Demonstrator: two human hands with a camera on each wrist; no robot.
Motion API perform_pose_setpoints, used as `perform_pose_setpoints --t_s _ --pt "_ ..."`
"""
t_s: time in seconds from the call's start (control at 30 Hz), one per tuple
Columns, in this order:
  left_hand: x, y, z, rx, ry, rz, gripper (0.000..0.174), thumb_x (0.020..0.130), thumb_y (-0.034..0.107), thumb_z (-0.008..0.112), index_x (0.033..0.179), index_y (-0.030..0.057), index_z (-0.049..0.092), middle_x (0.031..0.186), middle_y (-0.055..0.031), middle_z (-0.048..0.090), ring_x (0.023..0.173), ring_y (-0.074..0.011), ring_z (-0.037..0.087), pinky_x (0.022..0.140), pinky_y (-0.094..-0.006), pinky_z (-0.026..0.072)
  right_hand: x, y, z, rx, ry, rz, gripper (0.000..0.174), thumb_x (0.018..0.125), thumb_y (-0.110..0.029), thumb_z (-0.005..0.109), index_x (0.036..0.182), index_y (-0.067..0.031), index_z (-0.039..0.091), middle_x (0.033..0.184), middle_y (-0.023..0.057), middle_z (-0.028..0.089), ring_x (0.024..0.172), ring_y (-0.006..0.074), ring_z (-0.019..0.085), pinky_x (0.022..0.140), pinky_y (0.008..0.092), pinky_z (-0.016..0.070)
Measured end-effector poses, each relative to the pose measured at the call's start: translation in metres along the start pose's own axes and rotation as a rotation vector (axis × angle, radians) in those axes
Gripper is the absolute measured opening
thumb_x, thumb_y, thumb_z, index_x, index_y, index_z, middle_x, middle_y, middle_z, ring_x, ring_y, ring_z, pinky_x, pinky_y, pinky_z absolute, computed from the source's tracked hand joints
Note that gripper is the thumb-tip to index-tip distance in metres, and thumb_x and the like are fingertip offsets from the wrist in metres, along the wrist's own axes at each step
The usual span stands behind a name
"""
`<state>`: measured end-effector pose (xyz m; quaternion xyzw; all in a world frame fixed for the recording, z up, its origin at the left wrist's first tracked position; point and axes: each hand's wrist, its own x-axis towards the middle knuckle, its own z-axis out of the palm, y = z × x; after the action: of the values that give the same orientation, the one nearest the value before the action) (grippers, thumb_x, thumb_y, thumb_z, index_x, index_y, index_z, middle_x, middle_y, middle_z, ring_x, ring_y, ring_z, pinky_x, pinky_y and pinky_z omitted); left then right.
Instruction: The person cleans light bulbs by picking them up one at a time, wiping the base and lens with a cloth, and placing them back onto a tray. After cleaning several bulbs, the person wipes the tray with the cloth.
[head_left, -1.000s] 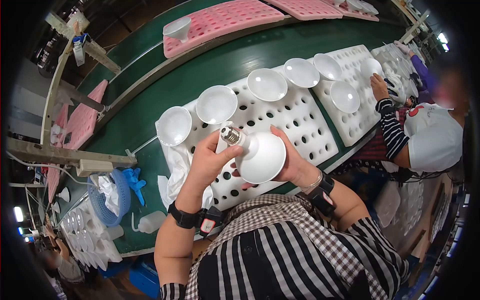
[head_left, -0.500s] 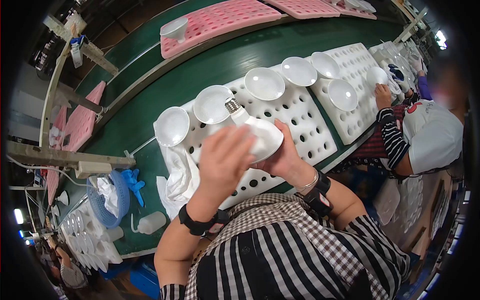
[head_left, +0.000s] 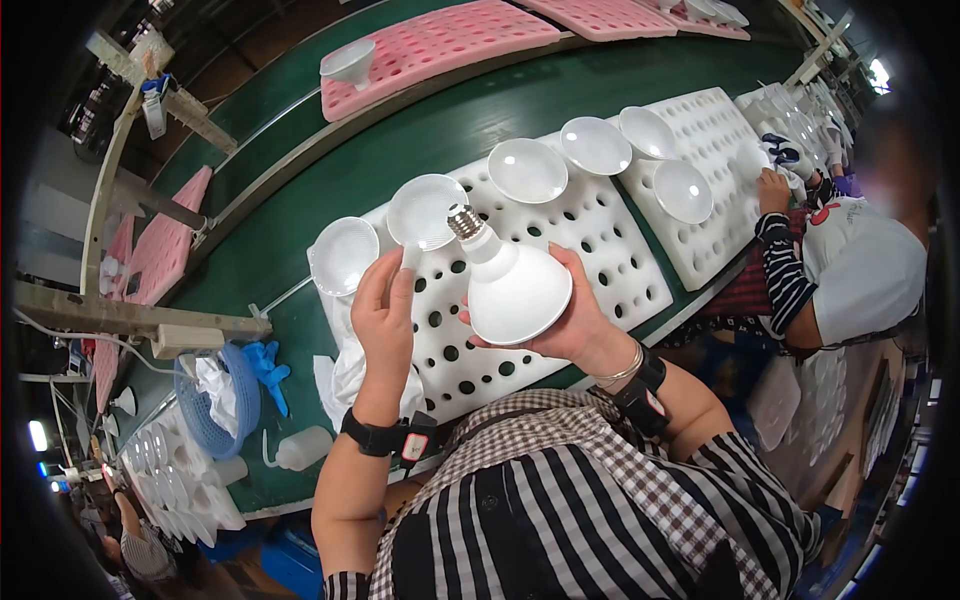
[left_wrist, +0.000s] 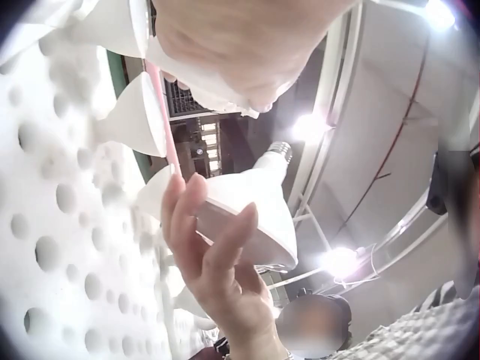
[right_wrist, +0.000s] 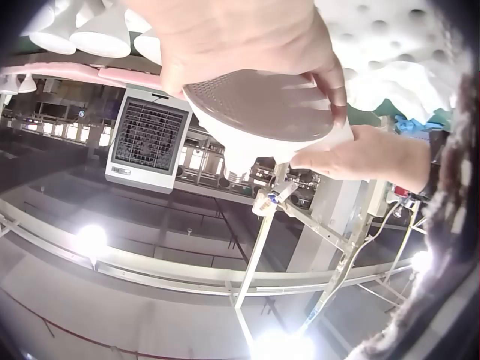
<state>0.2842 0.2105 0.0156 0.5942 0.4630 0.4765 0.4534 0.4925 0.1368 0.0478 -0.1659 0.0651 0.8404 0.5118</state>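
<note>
A white reflector light bulb (head_left: 520, 290) with a metal screw base is tilted, its base pointing up and away. My right hand (head_left: 588, 322) holds it from the right, and the fingers curl at its wide lens rim in the left wrist view. My left hand (head_left: 383, 325) is left of the bulb, apart from it, pinching a small piece of white cloth (head_left: 411, 257) between thumb and fingers. Below both hands lies a white foam tray (head_left: 440, 378) with holes. Several more bulbs, such as one nearby (head_left: 428, 212), stand lens up along its far side.
A crumpled white cloth (head_left: 350, 385) lies by the tray's left end. Further left are a squeeze bottle (head_left: 303, 447), a blue basket (head_left: 245, 400) and a blue glove (head_left: 268, 372). Pink foam trays (head_left: 450, 45) lie beyond the green belt (head_left: 440, 120). Another person (head_left: 850, 260) works at right.
The left hand passed across the bulb with the cloth, then drew back to the left. The bulb turned in the right hand, its base now pointing away, and the right hand stayed near its place.
</note>
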Motion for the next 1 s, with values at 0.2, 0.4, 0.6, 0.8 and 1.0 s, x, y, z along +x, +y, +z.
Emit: perform_pose_setpoints --t_s 0.2,0.4,0.6,0.8,1.0 --pt "-0.008 0.031 0.015 -0.212 -0.221 -0.047 0.041 0.089 0.007 0.065 0.126 -0.0057 0.052 0.120 -0.0132 0.059 0.114 -0.0201 0.056 0.099 -0.0316 0.0434 0.003 0.004 -0.011 -0.052 -0.010 0.044 0.072 0.091 -0.058 0.030 0.143 -0.0101 0.037 0.137 0.0216 0.046 0.122 0.0518 0.045 0.099 0.0666 0.0364" --pt "-0.021 0.043 0.018 0.126 -0.123 0.305 0.032 0.083 0.007 0.068 0.113 -0.0001 0.061 0.119 -0.0122 0.062 0.112 -0.0258 0.057 0.095 -0.0373 0.0442 0.000 0.001 -0.004 -0.066 0.083 -0.038 0.066 0.092 -0.058 0.029 0.137 -0.0139 0.046 0.131 0.0139 0.053 0.115 0.0391 0.054 0.095 0.0619 0.0430" --pt "-0.023 0.045 0.033 0.620 -0.299 0.803 0.035 0.073 0.018 0.074 0.106 0.0096 0.067 0.118 -0.0042 0.064 0.107 -0.0305 0.056 0.084 -0.0411 0.0432 0.004 0.000 -0.033 0.065 -0.065 -0.010 0.065 0.091 -0.061 0.024 0.134 -0.0187 0.049 0.130 0.0060 0.055 0.115 0.0256 0.055 0.091 0.0540 0.0472" --pt "-0.037 0.056 0.040 0.639 -0.371 0.833 0.035 0.072 0.021 0.074 0.105 0.0112 0.067 0.119 -0.0028 0.063 0.106 -0.0297 0.055 0.082 -0.0416 0.0424 0.004 -0.005 -0.049 0.066 -0.059 -0.012 0.066 0.090 -0.061 0.025 0.131 -0.0178 0.052 0.127 0.0037 0.057 0.116 0.0238 0.055 0.089 0.0529 0.0478" --pt "-0.013 0.039 0.033 0.675 -0.202 0.776 0.024 0.079 0.015 0.071 0.101 0.0096 0.068 0.115 -0.0051 0.065 0.103 -0.0309 0.056 0.081 -0.0405 0.0436 0.010 0.003 -0.015 -0.011 0.176 -0.126 0.062 0.092 -0.056 0.028 0.132 -0.0158 0.051 0.129 0.0101 0.055 0.111 0.0313 0.059 0.093 0.0590 0.0450"
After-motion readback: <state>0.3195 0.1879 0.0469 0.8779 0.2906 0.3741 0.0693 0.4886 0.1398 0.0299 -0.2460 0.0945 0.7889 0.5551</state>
